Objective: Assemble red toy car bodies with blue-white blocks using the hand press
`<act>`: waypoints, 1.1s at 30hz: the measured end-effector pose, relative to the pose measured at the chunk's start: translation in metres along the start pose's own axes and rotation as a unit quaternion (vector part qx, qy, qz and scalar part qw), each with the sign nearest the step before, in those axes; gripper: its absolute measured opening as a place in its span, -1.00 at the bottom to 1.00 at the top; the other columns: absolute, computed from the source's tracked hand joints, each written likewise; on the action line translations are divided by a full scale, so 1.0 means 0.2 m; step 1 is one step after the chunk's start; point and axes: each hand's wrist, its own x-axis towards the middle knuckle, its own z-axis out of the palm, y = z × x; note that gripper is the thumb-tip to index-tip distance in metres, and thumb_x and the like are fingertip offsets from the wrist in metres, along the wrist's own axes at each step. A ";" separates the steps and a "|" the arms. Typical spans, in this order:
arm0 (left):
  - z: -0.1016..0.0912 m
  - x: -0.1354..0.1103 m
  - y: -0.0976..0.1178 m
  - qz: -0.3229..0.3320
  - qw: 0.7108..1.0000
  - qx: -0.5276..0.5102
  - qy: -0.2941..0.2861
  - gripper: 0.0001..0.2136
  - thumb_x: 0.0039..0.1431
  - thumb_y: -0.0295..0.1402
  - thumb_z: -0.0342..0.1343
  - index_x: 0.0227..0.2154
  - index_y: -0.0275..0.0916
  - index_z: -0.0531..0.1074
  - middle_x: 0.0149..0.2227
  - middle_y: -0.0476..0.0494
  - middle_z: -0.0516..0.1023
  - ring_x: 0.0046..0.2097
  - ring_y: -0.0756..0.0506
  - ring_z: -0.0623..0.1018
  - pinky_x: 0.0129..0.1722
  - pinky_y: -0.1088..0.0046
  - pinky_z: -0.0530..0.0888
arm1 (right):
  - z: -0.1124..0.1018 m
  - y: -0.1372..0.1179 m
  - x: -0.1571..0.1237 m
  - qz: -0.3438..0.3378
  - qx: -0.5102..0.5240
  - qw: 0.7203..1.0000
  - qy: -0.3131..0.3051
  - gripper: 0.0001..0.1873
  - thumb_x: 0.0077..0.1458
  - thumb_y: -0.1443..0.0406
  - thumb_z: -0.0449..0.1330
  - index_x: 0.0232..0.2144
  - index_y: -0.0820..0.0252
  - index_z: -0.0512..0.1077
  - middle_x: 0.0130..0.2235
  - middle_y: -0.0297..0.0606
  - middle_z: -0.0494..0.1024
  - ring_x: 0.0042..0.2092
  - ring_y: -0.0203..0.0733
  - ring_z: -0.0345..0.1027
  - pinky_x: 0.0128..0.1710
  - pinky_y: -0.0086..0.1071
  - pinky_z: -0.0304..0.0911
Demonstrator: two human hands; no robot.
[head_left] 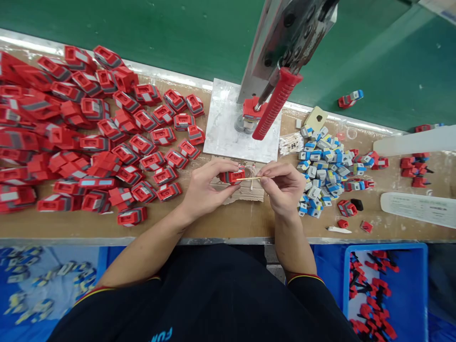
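Note:
Over a piece of torn cardboard (245, 194), my left hand (210, 184) grips a red plastic housing (231, 176) between thumb and fingers. My right hand (285, 183) pinches a thin cotton swab (254, 178), its far end at the housing's right side; whether the end is inside, I cannot tell. Just beneath that stick, a second white-tipped swab (251, 184) shows on the cardboard. A small clear round dish (250, 171) stands behind it, between my hands. More cotton swabs (291, 143) lie bundled beyond my right hand.
A lever press with a red handle (278, 102) rises from a white plate (221, 123) ahead. Many red-and-grey housings (124, 154) cover the left. Small blue, white and yellow parts (317, 173) are heaped at right. A blue bin (420, 289) holds red-and-black parts below right.

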 end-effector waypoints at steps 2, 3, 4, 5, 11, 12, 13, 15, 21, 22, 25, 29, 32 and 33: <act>0.00 0.00 0.00 0.003 1.000 -0.001 -0.001 -0.80 0.21 -0.33 0.44 -0.12 -0.13 0.66 -0.07 -0.18 0.76 -0.01 -0.19 0.73 0.08 0.22 0.65 | 0.01 0.00 0.00 0.003 -0.001 1.000 -0.001 -0.69 0.22 0.05 0.44 -0.41 0.06 0.51 -0.44 -0.31 0.62 -0.38 -0.17 0.55 -0.36 -0.25 0.50; 0.00 0.00 0.00 0.005 1.000 -0.001 -0.001 -0.80 0.21 -0.34 0.44 -0.12 -0.13 0.66 -0.07 -0.17 0.76 -0.01 -0.19 0.73 0.08 0.22 0.65 | 0.01 0.00 0.00 0.003 -0.003 1.000 0.000 -0.69 0.21 0.04 0.44 -0.41 0.06 0.51 -0.44 -0.31 0.62 -0.38 -0.17 0.55 -0.36 -0.25 0.49; 0.00 0.00 0.00 0.008 1.000 -0.002 -0.002 -0.80 0.21 -0.35 0.44 -0.11 -0.13 0.65 -0.06 -0.17 0.76 -0.01 -0.19 0.73 0.07 0.23 0.65 | 0.01 0.00 0.00 0.003 -0.005 1.000 0.000 -0.69 0.22 0.04 0.44 -0.42 0.06 0.51 -0.44 -0.31 0.62 -0.38 -0.17 0.55 -0.37 -0.25 0.49; 0.01 0.00 0.00 0.011 1.000 -0.003 -0.001 -0.79 0.21 -0.37 0.43 -0.10 -0.13 0.65 -0.06 -0.17 0.76 0.00 -0.19 0.73 0.07 0.23 0.65 | 0.01 0.00 0.00 0.002 -0.007 1.000 -0.001 -0.69 0.22 0.04 0.43 -0.42 0.06 0.51 -0.44 -0.31 0.62 -0.38 -0.17 0.56 -0.37 -0.25 0.49; 0.01 0.00 0.00 0.018 1.000 -0.011 0.001 -0.77 0.20 -0.41 0.43 -0.09 -0.14 0.65 -0.06 -0.18 0.76 -0.01 -0.18 0.74 0.07 0.25 0.65 | 0.02 0.00 0.00 -0.018 0.042 0.999 -0.018 -0.84 0.25 0.20 0.44 -0.35 0.06 0.57 -0.38 -0.30 0.69 -0.34 -0.19 0.61 -0.34 -0.30 0.51; 0.01 0.00 0.00 0.013 1.000 -0.010 -0.001 -0.78 0.20 -0.39 0.42 -0.10 -0.14 0.65 -0.06 -0.18 0.76 -0.01 -0.19 0.73 0.07 0.24 0.65 | 0.02 0.01 -0.01 -0.020 0.051 0.998 -0.022 -0.87 0.25 0.23 0.44 -0.33 0.06 0.58 -0.38 -0.31 0.69 -0.33 -0.20 0.61 -0.33 -0.31 0.51; 0.01 0.00 0.00 0.008 1.000 -0.010 -0.002 -0.79 0.21 -0.37 0.42 -0.10 -0.14 0.65 -0.06 -0.19 0.76 -0.01 -0.19 0.73 0.07 0.24 0.65 | 0.02 0.01 -0.01 -0.021 0.055 0.998 -0.026 -0.89 0.25 0.25 0.43 -0.32 0.06 0.59 -0.37 -0.31 0.70 -0.33 -0.20 0.62 -0.33 -0.32 0.51; 0.01 0.00 0.00 0.004 1.000 -0.011 0.000 -0.80 0.21 -0.36 0.42 -0.11 -0.14 0.65 -0.06 -0.18 0.76 -0.01 -0.19 0.73 0.06 0.24 0.65 | 0.02 0.01 -0.01 -0.021 0.056 0.998 -0.032 -0.91 0.25 0.27 0.43 -0.31 0.05 0.60 -0.36 -0.31 0.71 -0.33 -0.20 0.62 -0.33 -0.33 0.50; 0.00 0.00 0.00 0.034 0.999 -0.003 0.009 -0.75 0.18 -0.45 0.43 -0.08 -0.14 0.64 -0.06 -0.17 0.76 -0.01 -0.17 0.73 0.06 0.28 0.65 | 0.00 0.01 0.00 -0.031 0.038 0.998 -0.036 -0.92 0.25 0.30 0.42 -0.32 0.06 0.60 -0.36 -0.30 0.72 -0.31 -0.20 0.63 -0.33 -0.34 0.50; 0.00 0.00 0.00 0.038 0.999 0.001 0.010 -0.75 0.19 -0.45 0.43 -0.08 -0.15 0.64 -0.06 -0.17 0.76 -0.01 -0.17 0.73 0.06 0.28 0.65 | 0.00 0.00 0.00 -0.033 0.032 0.998 -0.035 -0.92 0.24 0.30 0.42 -0.32 0.07 0.59 -0.36 -0.30 0.72 -0.31 -0.21 0.63 -0.33 -0.34 0.50; 0.00 0.00 0.00 0.043 0.999 0.020 0.015 -0.77 0.20 -0.45 0.42 -0.09 -0.16 0.64 -0.08 -0.17 0.75 -0.02 -0.16 0.73 0.05 0.29 0.65 | -0.02 0.00 0.01 -0.039 0.003 0.999 -0.032 -0.89 0.24 0.27 0.41 -0.35 0.07 0.58 -0.38 -0.30 0.71 -0.36 -0.22 0.60 -0.41 -0.36 0.44; 0.00 0.00 0.01 0.055 0.998 0.033 0.023 -0.78 0.20 -0.47 0.42 -0.11 -0.17 0.63 -0.10 -0.15 0.75 -0.05 -0.14 0.73 0.00 0.33 0.66 | -0.04 0.00 0.02 -0.054 -0.028 0.998 -0.031 -0.88 0.24 0.26 0.40 -0.36 0.07 0.58 -0.40 -0.30 0.70 -0.38 -0.21 0.58 -0.44 -0.35 0.41; -0.01 0.01 0.01 0.059 0.997 0.042 0.024 -0.78 0.20 -0.48 0.41 -0.10 -0.17 0.63 -0.09 -0.15 0.74 -0.05 -0.13 0.73 0.00 0.34 0.66 | -0.06 0.00 0.02 -0.065 -0.036 0.997 -0.036 -0.91 0.23 0.33 0.39 -0.33 0.05 0.58 -0.39 -0.32 0.70 -0.36 -0.21 0.59 -0.41 -0.35 0.43; -0.01 0.01 0.01 0.059 0.997 0.047 0.022 -0.78 0.21 -0.47 0.41 -0.10 -0.17 0.63 -0.09 -0.15 0.74 -0.05 -0.13 0.73 0.00 0.34 0.67 | -0.06 0.00 0.02 -0.068 -0.038 0.996 -0.039 -0.91 0.22 0.36 0.39 -0.32 0.04 0.59 -0.39 -0.33 0.71 -0.36 -0.22 0.59 -0.41 -0.35 0.43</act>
